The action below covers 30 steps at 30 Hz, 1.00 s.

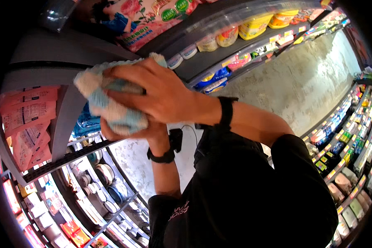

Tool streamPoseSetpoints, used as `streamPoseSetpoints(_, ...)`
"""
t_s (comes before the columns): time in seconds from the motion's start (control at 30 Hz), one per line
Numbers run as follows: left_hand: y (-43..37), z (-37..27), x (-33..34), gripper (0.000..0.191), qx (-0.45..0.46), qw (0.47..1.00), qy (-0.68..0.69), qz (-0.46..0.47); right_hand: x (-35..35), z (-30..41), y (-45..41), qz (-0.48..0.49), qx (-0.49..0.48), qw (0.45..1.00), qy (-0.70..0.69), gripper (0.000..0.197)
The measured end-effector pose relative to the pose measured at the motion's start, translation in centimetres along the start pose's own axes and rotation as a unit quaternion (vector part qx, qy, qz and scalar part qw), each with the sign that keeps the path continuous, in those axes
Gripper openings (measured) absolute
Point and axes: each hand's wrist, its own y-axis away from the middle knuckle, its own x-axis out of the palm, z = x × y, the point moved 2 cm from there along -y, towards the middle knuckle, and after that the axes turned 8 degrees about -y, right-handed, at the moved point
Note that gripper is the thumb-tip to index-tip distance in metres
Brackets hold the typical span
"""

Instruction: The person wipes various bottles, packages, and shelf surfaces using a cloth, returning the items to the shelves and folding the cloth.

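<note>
Both of my hands are closed around a bunched, fluffy cloth [99, 100] in pale blue and cream patches. My right hand [169, 90] lies over the top of it, fingers bent into its folds. Under the cloth is my left hand [155, 128], gripping from below and partly covered by it. The cloth and fingers are slightly blurred. Around them stands a dark grey shelf unit [65, 49]; whether the cloth touches it I cannot tell. Each wrist wears a black band, and a small dark device [175, 140] sits by the left one.
A large pink floral bag [148, 23] lies on the upper shelf. Yellow tubs [255, 27] and blue packs [212, 79] line the shelves beyond. Pink packets [31, 108] hang at left. Dishware shelves [105, 176] stand lower left, another stocked row [344, 148] at right. Concrete floor [285, 74] lies between.
</note>
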Motion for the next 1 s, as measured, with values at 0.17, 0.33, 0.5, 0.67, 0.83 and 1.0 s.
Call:
streamPoseSetpoints(0.17, 6.5, 7.7, 1.8, 0.084, 0.041, 0.981, 0.074, 0.174, 1.4, -2.4, 9.3, 0.11, 0.113, 0.987, 0.011, 0.038)
streamPoseSetpoints(0.33, 12.1, 8.7, 1.9, 0.06, 0.092, 0.919, -0.032, 0.383, 1.1, -3.3, 19.1, 0.162, 0.259, 0.95, 0.059, 0.033)
streamPoseSetpoints(0.5, 18.9, 13.4, 1.1, 0.054, -0.061, 0.831, -0.039, 0.552, 2.0, -2.7, 28.4, 0.222, 0.555, 0.796, 0.096, 0.033)
streamPoseSetpoints(0.67, 21.2, 14.4, -1.6, 0.05, -0.308, 0.766, 0.029, 0.563, 0.0, 1.3, 27.5, 0.146, 0.532, 0.83, 0.076, 0.042)
streamPoseSetpoints(0.83, 16.5, 9.9, -1.5, 0.053, -0.266, 0.859, 0.161, 0.408, 0.3, 0.2, 18.8, 0.086, 0.365, 0.925, 0.06, 0.055)
streamPoseSetpoints(1.0, 11.5, 5.4, 2.2, 0.05, -0.238, 0.919, 0.135, 0.284, 0.1, -3.5, 16.6, 0.146, 0.337, 0.93, -0.008, 0.055)
